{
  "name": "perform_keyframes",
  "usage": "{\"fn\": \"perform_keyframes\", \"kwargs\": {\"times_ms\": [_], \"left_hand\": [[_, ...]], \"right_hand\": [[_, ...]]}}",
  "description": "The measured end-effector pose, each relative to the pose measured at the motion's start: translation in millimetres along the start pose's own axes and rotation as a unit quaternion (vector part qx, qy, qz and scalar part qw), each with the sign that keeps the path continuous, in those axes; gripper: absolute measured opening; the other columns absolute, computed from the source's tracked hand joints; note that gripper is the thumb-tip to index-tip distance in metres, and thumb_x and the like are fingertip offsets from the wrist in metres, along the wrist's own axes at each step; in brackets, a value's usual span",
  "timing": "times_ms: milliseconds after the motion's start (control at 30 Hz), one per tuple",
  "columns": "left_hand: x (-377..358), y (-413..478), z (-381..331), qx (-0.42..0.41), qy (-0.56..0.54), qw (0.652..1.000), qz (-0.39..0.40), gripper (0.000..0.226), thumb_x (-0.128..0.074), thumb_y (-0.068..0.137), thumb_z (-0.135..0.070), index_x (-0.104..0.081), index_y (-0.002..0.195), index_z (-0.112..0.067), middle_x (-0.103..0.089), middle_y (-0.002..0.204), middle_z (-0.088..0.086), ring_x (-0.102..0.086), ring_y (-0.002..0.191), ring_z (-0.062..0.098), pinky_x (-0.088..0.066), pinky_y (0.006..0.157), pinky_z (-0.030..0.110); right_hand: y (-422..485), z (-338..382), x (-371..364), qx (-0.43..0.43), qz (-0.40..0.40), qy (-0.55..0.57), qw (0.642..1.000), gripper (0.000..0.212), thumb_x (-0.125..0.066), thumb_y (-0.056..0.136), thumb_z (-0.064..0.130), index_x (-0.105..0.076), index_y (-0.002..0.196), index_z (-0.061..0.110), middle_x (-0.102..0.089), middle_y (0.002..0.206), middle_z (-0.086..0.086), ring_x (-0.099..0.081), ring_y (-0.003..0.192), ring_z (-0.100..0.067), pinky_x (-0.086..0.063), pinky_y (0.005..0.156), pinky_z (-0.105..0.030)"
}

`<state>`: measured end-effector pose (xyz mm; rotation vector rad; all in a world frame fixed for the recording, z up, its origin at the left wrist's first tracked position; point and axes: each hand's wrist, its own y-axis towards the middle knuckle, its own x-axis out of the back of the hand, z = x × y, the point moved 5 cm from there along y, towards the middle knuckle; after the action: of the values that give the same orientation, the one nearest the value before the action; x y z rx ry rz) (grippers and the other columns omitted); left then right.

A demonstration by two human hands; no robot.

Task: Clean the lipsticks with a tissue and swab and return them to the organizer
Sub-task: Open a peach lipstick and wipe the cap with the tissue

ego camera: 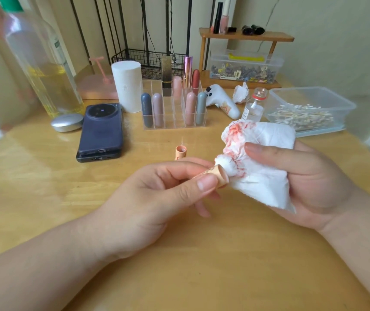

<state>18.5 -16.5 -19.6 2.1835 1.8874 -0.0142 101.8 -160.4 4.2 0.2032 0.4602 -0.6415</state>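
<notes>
**Stained tissue meets the mouth of a peach tube**

Above the pale wooden table [44,187] we see the left hand [157,194] pinching a short peach-coloured lipstick tube [217,176] between thumb and curled forefinger, its open end turned to the right. The right hand [303,180] grips a crumpled white tissue smeared with red [260,158], thumb on top and fingers folded under it. A twisted point of the tissue sits at the tube's mouth; how far it goes in we cannot tell.

Just behind the left hand a small peach cap [181,152] stands upright on the table. Farther back is the clear acrylic organizer with square compartments [175,124]. Its front row holds four rounded lipsticks, dark grey, mauve, pink and blue-grey, with several taller ones in the rows behind.

To the right of the organizer we see a small glass bottle with a red-ringed neck [254,106], and beyond it a clear plastic box of cotton swabs [303,115]. To the left lie two stacked dark phones [101,131], and a white paper roll [128,86] stands upright beside the organizer.
</notes>
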Motion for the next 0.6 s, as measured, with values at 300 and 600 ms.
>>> {"fn": "perform_keyframes", "kwargs": {"times_ms": [300,600], "left_hand": [[-1,-1,3,0.039,0.01,0.999,0.021,0.026,-0.076,0.083,-0.041,-0.08,0.09,-0.017,-0.068,0.095,0.006,-0.056,0.082,0.021,-0.048,0.067,0.027],[15,-2,4,0.131,0.079,0.985,-0.084,0.047,-0.075,0.07,-0.05,-0.079,0.087,-0.007,-0.067,0.081,0.022,-0.059,0.071,0.025,-0.046,0.078,0.041]], "right_hand": [[0,-2,16,0.0,-0.077,-0.083,0.994,0.029,-0.063,0.088,0.004,-0.061,0.115,-0.005,-0.065,0.107,-0.029,-0.064,0.105,-0.046,-0.051,0.093,-0.056],[-9,19,42,-0.043,-0.226,-0.38,0.896,0.021,-0.074,0.082,0.009,-0.064,0.063,0.01,-0.05,0.043,-0.003,-0.038,0.036,-0.013,-0.029,0.036,-0.016]]}}
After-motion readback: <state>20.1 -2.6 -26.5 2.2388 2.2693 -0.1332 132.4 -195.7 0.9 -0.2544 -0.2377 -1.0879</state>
